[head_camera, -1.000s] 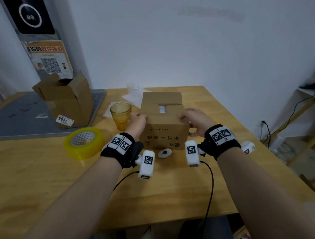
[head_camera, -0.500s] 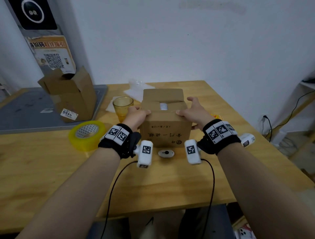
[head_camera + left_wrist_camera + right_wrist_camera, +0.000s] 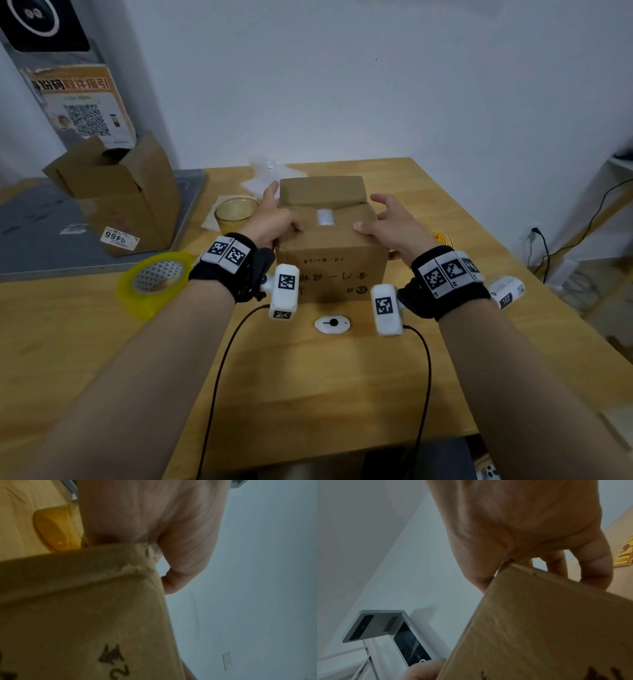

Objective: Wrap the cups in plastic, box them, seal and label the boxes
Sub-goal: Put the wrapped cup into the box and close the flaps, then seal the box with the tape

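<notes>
Two hands press on the box [image 3: 330, 240] mid-desk [image 3: 308, 394]: my left hand [image 3: 274, 222] and right hand [image 3: 387, 226] each lie with the grip released, fingers flat over the near flap, a white wrapped bundle showing in the gap. I judge the flaps could spring open if I reach for the tape [image 3: 154, 284], or my left hand could knock the cup [image 3: 234, 214] just beside it. Only the head view shows that gap; the right wrist view shows the little finger curling down the box's side.
</notes>
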A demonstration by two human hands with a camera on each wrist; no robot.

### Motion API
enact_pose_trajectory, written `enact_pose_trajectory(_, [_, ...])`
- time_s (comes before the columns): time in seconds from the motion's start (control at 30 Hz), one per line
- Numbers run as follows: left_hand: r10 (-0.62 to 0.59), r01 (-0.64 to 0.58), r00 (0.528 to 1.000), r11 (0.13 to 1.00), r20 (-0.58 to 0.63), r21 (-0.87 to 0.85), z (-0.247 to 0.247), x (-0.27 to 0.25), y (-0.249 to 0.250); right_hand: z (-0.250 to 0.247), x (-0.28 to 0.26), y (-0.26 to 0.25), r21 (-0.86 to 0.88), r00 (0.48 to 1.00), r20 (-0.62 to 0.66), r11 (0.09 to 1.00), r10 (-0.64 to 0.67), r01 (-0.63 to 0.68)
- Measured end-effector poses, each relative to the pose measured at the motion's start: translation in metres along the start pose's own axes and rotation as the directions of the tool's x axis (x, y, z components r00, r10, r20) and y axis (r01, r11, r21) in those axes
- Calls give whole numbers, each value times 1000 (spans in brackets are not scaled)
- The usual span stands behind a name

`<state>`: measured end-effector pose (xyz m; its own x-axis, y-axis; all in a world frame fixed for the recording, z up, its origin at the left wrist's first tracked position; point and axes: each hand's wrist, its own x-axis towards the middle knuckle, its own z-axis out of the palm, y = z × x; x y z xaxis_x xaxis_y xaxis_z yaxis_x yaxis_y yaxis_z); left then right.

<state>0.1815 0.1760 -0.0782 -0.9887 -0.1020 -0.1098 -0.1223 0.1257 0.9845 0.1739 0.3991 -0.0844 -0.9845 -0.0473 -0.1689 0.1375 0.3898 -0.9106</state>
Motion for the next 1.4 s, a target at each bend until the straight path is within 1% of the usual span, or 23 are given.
enact_pose_trajectory(0.13, [87,-87,996,996,-10,33,-7,2,-7,2,1,3,27,1000,-7,1000,-10,10])
enact_pose_trajectory(0.23, [192,-201,980,952,58,231,-15,-7,-10,0,0,6,24,999,-30,999,-21,22])
enact_pose_trajectory(0.3, [245,-267,964,877,106,399,-16,-14,-11,-1,-3,7,25,999,-31,999,-21,22])
enact_pose_trajectory(0.37, [250,-292,956,843,151,451,-16,-17,-12,-3,-7,6,12,999,-15,1000,-28,28])
enact_pose_trajectory(0.4, [229,-278,960,853,161,443,-16,-17,-12,-4,-9,3,-15,999,-12,999,-41,41])
enact_pose_trajectory(0.47, [210,-255,966,867,152,428,-14,-18,-13,-6,-13,-4,-141,994,-41,985,-104,98])
enact_pose_trajectory(0.53, [216,-256,966,860,140,441,-12,-19,-14,-4,-15,-11,-303,972,-89,935,-220,184])
enact_pose_trajectory(0.6, [226,-262,965,842,133,471,-10,-21,-15,6,-19,-18,-408,951,-54,876,-306,258])
enact_pose_trajectory(0.63, [230,-265,964,830,131,490,-9,-22,-15,13,-21,-20,-447,950,-8,851,-311,275])
enact_pose_trajectory(0.7, [238,-268,963,810,126,522,-6,-25,-17,26,-22,-19,-541,960,75,798,-268,265])
enact_pose_trajectory(0.77, [227,-256,966,805,121,535,-3,-29,-19,33,-20,-18,-606,965,106,754,-240,254])
enact_pose_trajectory(0.8, [224,-251,967,800,118,544,-2,-32,-20,33,-20,-19,-612,968,106,752,-229,245])
enact_pose_trajectory(0.87, [240,-250,966,796,91,552,-2,-38,-21,32,-18,-20,-622,972,112,748,-206,231])
enact_pose_trajectory(0.9, [257,-244,965,811,51,532,-3,-41,-21,30,-19,-20,-615,976,109,758,-189,216])
enact_pose_trajectory(1.0, [318,-224,935,873,-159,433,-16,-60,-22,30,-25,-19,-556,980,86,808,-177,195])
enact_pose_trajectory(1.07, [322,-188,903,892,-285,411,-28,-69,-26,35,-31,-19,-571,983,54,802,-176,175])
enact_pose_trajectory(1.1, [303,-168,895,909,-326,382,-33,-72,-30,38,-33,-20,-615,986,31,775,-162,147])
enact_pose_trajectory(1.17, [257,-129,887,935,-384,330,-43,-80,-41,45,-38,-22,-705,993,3,704,-122,88])
enact_pose_trajectory(1.23, [226,-50,873,923,-431,383,-52,-88,-50,50,-43,-24,-742,994,4,666,-106,74])
enact_pose_trajectory(1.27, [203,22,868,896,-453,444,-58,-91,-53,52,-45,-24,-753,994,4,654,-112,77])
enact_pose_trajectory(1.3, [143,130,869,858,-474,497,-65,-94,-57,53,-48,-23,-760,993,2,645,-118,78])
enact_pose_trajectory(1.37, [-71,366,879,734,-471,572,-85,-93,-68,55,-51,-21,-767,991,-3,637,-132,82])
enact_pose_trajectory(1.4, [-173,449,871,661,-460,602,-96,-89,-75,56,-52,-20,-769,991,-3,634,-134,84])
